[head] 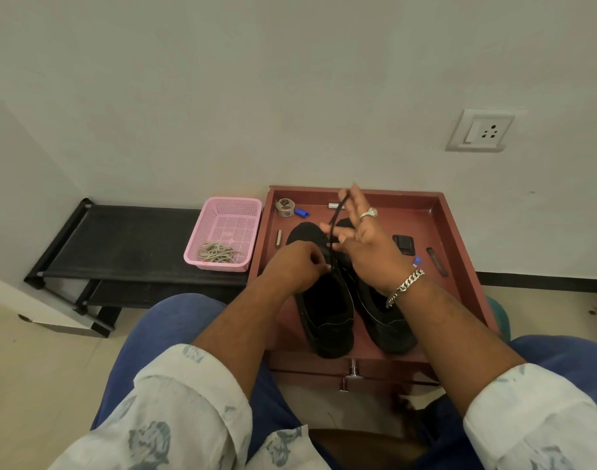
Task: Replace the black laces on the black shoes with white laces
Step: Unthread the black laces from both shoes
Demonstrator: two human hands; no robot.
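Note:
Two black shoes stand side by side on the reddish-brown tray top (442, 228): the left shoe (324, 310) and the right shoe (387, 320). My left hand (295, 268) rests on the left shoe with its fingers curled at the eyelets. A black lace (336, 218) runs taut from there up to my right hand (366, 242), which is raised above the shoes with fingers spread, the lace held high at its fingertips. White laces (219, 254) lie bundled in a pink basket (227, 212) to the left.
The basket sits on a low black rack (120, 242) against the wall. On the tray lie a tape roll (285, 207), a blue cap (302, 212), a small black case (403, 244) and several small items. My knees in blue trousers frame the tray's front edge.

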